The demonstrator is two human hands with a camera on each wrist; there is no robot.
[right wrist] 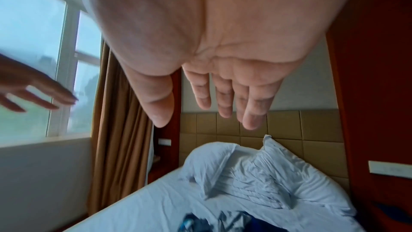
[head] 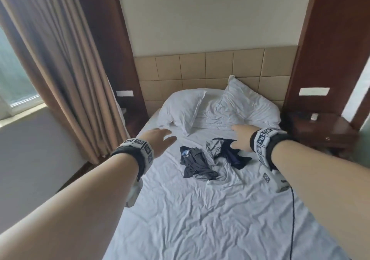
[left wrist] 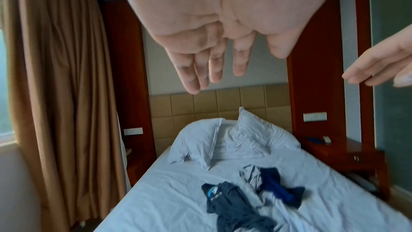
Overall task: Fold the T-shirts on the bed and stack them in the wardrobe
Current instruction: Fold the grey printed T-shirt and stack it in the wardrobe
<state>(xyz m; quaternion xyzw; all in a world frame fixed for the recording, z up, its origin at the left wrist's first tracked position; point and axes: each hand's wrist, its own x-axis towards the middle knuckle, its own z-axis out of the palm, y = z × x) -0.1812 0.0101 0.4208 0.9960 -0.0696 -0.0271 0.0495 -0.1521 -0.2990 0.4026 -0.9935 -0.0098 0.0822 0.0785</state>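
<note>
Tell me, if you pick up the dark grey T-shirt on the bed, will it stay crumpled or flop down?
The dark grey T-shirt lies in soft, loose folds on the bed, so it would probably droop and unfurl when lifted. It looks thin, so likely light. It shouldn't roll.

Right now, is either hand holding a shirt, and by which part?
Nothing is held. The left hand and right hand hover open above the T-shirts.

Three T-shirts (head: 212, 157), two pillows (head: 218, 107)

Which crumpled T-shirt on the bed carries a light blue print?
The dark grey T-shirt, leftmost of the pile; the navy T-shirt and light grey T-shirt show no print.
</note>
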